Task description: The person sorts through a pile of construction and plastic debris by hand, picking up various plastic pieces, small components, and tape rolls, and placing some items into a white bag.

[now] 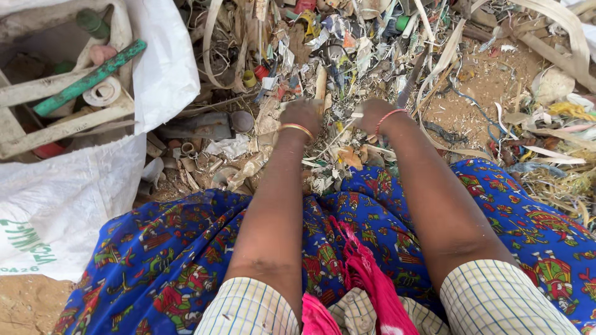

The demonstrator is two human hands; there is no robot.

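Note:
My left hand (302, 115) and my right hand (371, 113) reach straight ahead into a heap of mixed scrap (335, 56) on the ground: paper shreds, plastic bits, dry strips and caps. Both hands are curled down into the litter, knuckles up, a few centimetres apart. The fingers are buried in the scraps, so what they grip is hidden. A gold bangle (297, 128) sits on my left wrist and a red thread band (390, 116) on my right. A pale stick (320, 82) lies just beyond my left hand.
A white woven sack (158, 68) stands open at the left, holding pale plastic frame pieces, a green rod (90, 79) and a tape roll (102, 93). Blue patterned cloth (174, 254) covers my lap. Sandy soil (484, 80) and dry strips lie at the right.

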